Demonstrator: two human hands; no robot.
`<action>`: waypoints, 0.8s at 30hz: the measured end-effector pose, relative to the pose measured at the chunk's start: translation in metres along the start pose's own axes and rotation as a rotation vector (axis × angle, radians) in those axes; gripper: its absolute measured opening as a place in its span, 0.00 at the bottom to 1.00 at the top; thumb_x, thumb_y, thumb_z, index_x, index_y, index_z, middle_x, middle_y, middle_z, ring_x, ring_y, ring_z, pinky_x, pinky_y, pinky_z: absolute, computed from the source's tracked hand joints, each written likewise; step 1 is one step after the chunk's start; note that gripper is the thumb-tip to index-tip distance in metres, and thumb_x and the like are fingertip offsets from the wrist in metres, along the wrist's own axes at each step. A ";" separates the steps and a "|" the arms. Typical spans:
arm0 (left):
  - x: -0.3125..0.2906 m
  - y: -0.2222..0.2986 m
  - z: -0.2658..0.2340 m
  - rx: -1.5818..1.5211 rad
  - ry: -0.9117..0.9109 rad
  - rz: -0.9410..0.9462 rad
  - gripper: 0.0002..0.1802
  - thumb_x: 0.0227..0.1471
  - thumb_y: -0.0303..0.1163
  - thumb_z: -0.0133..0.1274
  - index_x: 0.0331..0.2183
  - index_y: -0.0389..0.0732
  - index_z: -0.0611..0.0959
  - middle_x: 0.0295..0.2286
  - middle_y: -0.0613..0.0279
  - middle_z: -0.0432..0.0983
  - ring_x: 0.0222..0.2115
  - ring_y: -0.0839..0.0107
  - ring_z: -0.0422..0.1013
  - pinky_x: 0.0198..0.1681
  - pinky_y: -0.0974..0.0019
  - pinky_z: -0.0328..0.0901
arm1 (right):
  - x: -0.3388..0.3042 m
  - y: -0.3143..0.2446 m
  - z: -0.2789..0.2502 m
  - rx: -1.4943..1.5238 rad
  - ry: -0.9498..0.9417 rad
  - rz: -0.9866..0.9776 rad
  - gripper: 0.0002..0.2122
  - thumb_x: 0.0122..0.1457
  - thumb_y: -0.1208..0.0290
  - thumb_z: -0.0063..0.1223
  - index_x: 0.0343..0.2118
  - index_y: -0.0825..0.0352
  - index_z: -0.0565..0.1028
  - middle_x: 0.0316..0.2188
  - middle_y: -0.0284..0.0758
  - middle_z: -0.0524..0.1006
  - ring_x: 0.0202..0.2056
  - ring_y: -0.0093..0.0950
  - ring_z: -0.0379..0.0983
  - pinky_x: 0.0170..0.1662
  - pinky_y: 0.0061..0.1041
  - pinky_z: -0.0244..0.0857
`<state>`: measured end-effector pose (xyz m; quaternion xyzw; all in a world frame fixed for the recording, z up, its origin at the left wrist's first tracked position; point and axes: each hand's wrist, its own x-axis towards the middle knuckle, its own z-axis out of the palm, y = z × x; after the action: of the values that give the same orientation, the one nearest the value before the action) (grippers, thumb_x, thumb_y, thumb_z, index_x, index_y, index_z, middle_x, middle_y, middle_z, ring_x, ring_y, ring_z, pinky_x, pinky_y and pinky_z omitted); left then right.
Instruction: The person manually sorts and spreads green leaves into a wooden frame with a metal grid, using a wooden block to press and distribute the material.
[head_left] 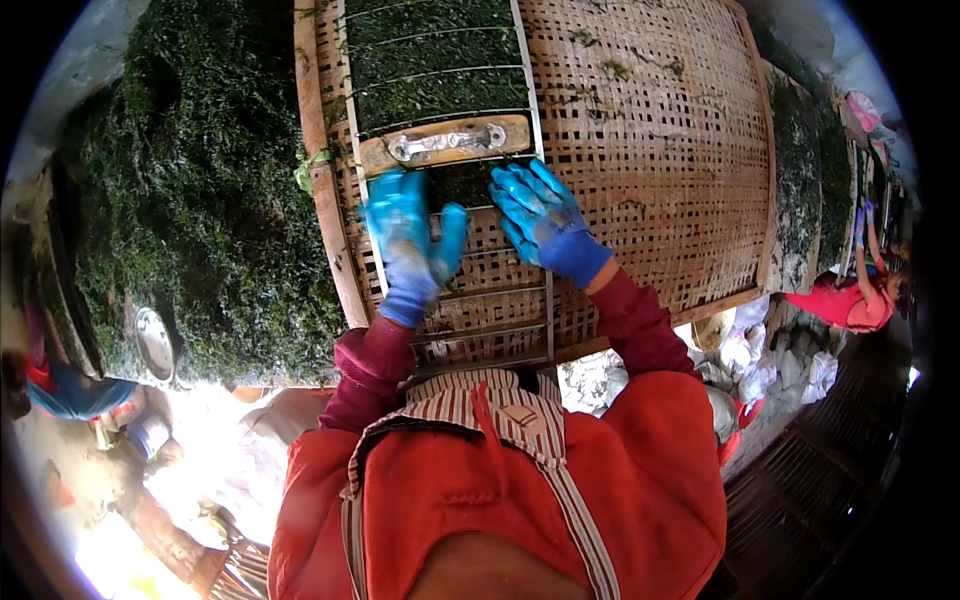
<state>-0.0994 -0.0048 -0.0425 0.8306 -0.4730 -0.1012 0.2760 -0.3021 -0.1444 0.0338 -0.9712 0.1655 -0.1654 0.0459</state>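
My left hand (408, 235), in a blue rubber-coated glove and slightly blurred, is open over the left rail of a metal frame (480, 292), its thumb apart. Fingers spread, my right hand (545, 218) touches the frame's right rail. Between the two hands lies a dark strip of shredded green plant matter (468, 185). Just beyond them, a wooden block (450, 142) with a metal handle rests across the frame. The far slots hold an even layer of the same greens, while the near slots show woven mat under the bars.
The frame lies on a woven bamboo tray (650, 160) with a wooden rim. Loose greens (200, 200) heap at the left, with a round metal dish (154, 343) at their near edge. At the far right, a person in red (850, 302) reaches over another table. White bags (745, 350) lie below.
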 end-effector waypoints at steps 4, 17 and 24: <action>0.014 0.059 -0.066 -0.293 -0.127 0.583 0.29 0.52 0.40 0.61 0.56 0.46 0.79 0.58 0.59 0.72 0.62 0.60 0.64 0.71 0.53 0.47 | -0.001 0.005 -0.014 0.110 0.115 0.025 0.20 0.58 0.66 0.57 0.54 0.64 0.77 0.62 0.37 0.71 0.62 0.36 0.66 0.72 0.42 0.48; 0.117 0.073 -0.103 0.538 -0.008 0.546 0.11 0.50 0.35 0.63 0.35 0.44 0.83 0.60 0.60 0.69 0.67 0.45 0.51 0.69 0.41 0.49 | -0.013 0.052 -0.025 0.970 0.444 0.455 0.09 0.65 0.74 0.56 0.47 0.66 0.81 0.51 0.38 0.80 0.48 0.25 0.78 0.57 0.27 0.70; 0.084 0.032 -0.109 0.176 0.203 0.706 0.10 0.44 0.29 0.60 0.32 0.38 0.80 0.59 0.53 0.69 0.64 0.42 0.56 0.68 0.41 0.52 | 0.005 0.061 -0.003 0.824 0.713 0.548 0.16 0.66 0.77 0.54 0.56 0.68 0.76 0.55 0.39 0.77 0.50 0.26 0.76 0.55 0.26 0.71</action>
<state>-0.0312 -0.0490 0.0735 0.6427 -0.7074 0.1243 0.2668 -0.3170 -0.2035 0.0291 -0.6803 0.3371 -0.5130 0.4005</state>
